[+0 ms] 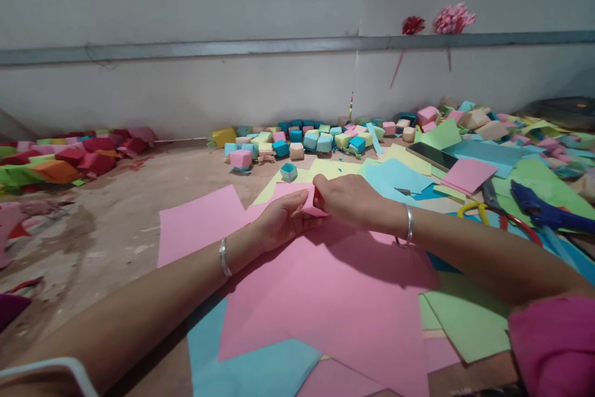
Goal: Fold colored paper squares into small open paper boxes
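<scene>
Between my two hands is a small folded pink paper box [312, 204], partly covered by the fingers. My left hand [282, 218] cups it from the left, thumb on top and fingers curled beneath. On the other side my right hand [346, 199] has its fingers closed over the box's right edge. Both hands are just above large pink paper sheets [325, 292]. A small open blue paper box [289, 171] sits a little beyond the hands.
Many small coloured paper boxes [302, 140] line the wall, with more boxes [74, 158] at left. On the right lie a phone [432, 155], scissors [499, 217], a blue glue gun [551, 210] and green sheets [469, 313]. Paper flowers [454, 18] stick out at the wall rail.
</scene>
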